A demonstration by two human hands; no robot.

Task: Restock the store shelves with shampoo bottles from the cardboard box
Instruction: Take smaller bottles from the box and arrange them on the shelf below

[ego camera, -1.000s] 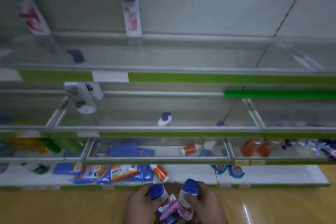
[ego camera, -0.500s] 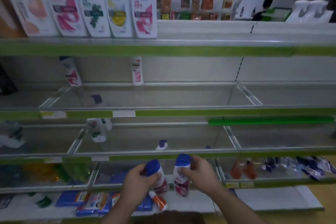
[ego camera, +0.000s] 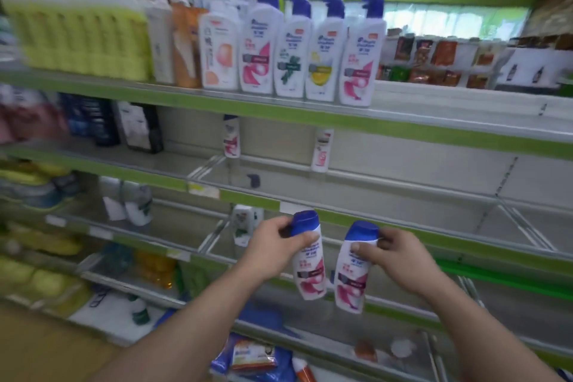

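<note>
Now left hand [ego camera: 273,246] grips glossy white bottle [ego camera: 308,270]; right hand [ego camera: 392,256] grips its twin [ego camera: 352,279].

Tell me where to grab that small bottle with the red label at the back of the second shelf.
Grip the red-label bottle around its middle, reaching straight in from the front. It stands upright against the back panel, so its rear is blocked, while bare shelf either side leaves room for thumb and fingers.

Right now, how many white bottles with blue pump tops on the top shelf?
4 in a row: pink-label bottle, green-label bottle, yellow-label bottle, second pink-label bottle. Others may hide behind.
</note>
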